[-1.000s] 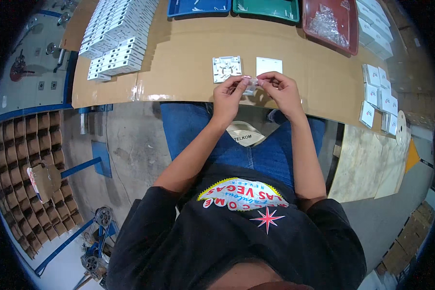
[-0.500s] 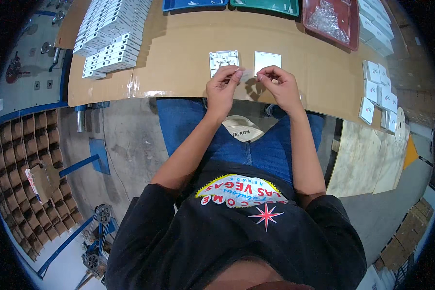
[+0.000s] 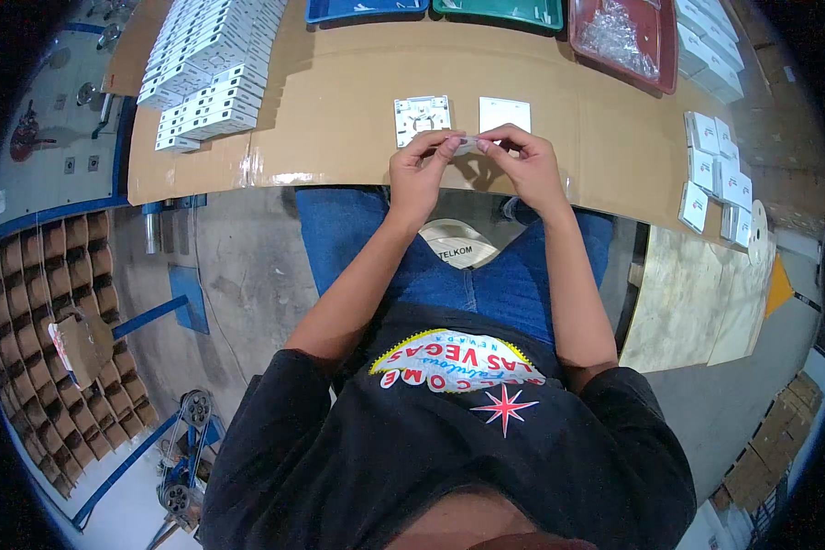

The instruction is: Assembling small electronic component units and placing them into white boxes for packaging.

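Note:
A small clear plastic piece (image 3: 468, 144) spans the gap between my fingertips, too small to make out its kind. One end is pinched between the thumb and fingers of my left hand (image 3: 419, 179), the other end by my right hand (image 3: 530, 171). Both hands hover over the near edge of the cardboard-covered table. Just beyond the left hand lies an open white plastic housing (image 3: 422, 114), its moulded inside facing up. A flat white square cover (image 3: 504, 112) rests beside it, beyond the right hand and partly hidden by its fingers.
White boxy units (image 3: 213, 69) are stacked in rows at the far left. Along the back stand a blue tray (image 3: 367, 13), a green tray (image 3: 500, 16) and a red tray (image 3: 666, 73) holding clear plastic bits. Several white square pieces (image 3: 703, 172) are piled at the table's right side.
My right hand has moved left to meet the left one, and its fingers have closed on the clear plastic piece. The left hand has barely shifted.

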A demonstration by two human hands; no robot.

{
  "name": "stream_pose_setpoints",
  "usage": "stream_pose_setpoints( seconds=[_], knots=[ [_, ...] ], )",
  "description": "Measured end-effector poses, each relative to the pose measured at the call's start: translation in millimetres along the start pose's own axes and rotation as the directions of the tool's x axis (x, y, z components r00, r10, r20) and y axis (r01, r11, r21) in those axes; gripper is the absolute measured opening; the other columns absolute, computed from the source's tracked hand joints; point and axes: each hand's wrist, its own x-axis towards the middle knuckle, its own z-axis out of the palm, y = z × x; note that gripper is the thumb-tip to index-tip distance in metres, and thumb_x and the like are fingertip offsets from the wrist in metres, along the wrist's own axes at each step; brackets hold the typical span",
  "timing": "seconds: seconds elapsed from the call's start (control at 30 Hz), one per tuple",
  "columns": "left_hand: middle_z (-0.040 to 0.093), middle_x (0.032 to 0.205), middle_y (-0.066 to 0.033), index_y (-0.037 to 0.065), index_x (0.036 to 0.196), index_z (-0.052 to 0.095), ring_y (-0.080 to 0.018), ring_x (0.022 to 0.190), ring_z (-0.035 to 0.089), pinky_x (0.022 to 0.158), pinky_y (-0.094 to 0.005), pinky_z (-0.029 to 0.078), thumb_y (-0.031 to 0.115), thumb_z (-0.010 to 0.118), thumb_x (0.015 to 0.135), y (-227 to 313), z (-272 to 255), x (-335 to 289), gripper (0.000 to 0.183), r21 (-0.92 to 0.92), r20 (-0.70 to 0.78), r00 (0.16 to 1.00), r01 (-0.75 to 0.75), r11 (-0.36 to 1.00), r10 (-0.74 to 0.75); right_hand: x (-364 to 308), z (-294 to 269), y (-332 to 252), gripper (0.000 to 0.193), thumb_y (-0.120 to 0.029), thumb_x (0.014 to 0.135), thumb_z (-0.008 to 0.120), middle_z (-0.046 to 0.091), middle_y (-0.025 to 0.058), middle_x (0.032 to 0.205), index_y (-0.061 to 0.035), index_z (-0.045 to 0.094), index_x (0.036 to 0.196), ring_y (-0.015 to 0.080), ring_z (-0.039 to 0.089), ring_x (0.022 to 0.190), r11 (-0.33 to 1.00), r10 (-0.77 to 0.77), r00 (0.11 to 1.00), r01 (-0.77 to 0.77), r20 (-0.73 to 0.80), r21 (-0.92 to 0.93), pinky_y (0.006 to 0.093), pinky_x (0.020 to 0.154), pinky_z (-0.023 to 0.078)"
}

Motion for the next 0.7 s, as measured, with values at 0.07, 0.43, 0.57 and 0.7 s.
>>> stream_pose_setpoints(
  seconds=[0.07, 0.43, 0.57, 0.7],
  knots=[
    [0.073, 0.101, -0.0050, 0.002, 0.109, 0.076, -0.0116, 0.093, 0.068, 0.085, -0.0266, 0.054, 0.015, 0.070, 0.099, 0, -1, 0, 0.018, 0.028, 0.008, 1.000, -0.005, 1.000, 0.005, 0, 0, 1, 0.013, -0.008, 0.095, 0.072, 0.069, -0.0015, 0.092, -0.0012, 0.074, 0.107, 0.0049, 0.057, 0.082, 1.000, -0.006, 1.000, 0.006, -0.001, 0.001, 0.0212, 0.073, 0.044],
    [0.075, 0.102, -0.0055, 0.000, 0.111, 0.076, -0.0120, 0.095, 0.069, 0.086, -0.0273, 0.057, 0.010, 0.072, 0.097, 8, -4, -1, 0.017, 0.044, 0.033, 0.998, 0.049, 0.998, -0.051, 0, 1, 9, 0.013, -0.013, 0.093, 0.075, 0.064, -0.0049, 0.078, -0.0031, 0.075, 0.101, 0.0032, 0.052, 0.071, 0.998, 0.013, 0.999, -0.011, -0.033, 0.063, 0.0210, 0.063, 0.041],
    [0.075, 0.102, -0.0058, 0.000, 0.108, 0.077, -0.0128, 0.095, 0.069, 0.086, -0.0273, 0.057, 0.008, 0.071, 0.097, 9, -6, -2, 0.015, 0.041, 0.015, 0.999, 0.052, 0.998, -0.053, 0, 2, 9, 0.010, -0.008, 0.095, 0.073, 0.069, -0.0017, 0.089, -0.0013, 0.073, 0.102, 0.0043, 0.059, 0.080, 0.995, 0.072, 0.997, -0.073, 0.007, 0.068, 0.0199, 0.070, 0.045],
    [0.074, 0.102, -0.0058, 0.000, 0.107, 0.077, -0.0127, 0.095, 0.068, 0.086, -0.0267, 0.057, 0.007, 0.070, 0.097, 10, -5, -2, 0.014, 0.030, 0.021, 0.998, 0.064, 0.997, -0.065, 0, 5, 9, 0.009, -0.010, 0.094, 0.073, 0.063, -0.0044, 0.080, -0.0021, 0.072, 0.098, 0.0023, 0.053, 0.074, 0.997, 0.013, 0.999, -0.010, -0.034, 0.082, 0.0199, 0.063, 0.042]
  ],
)
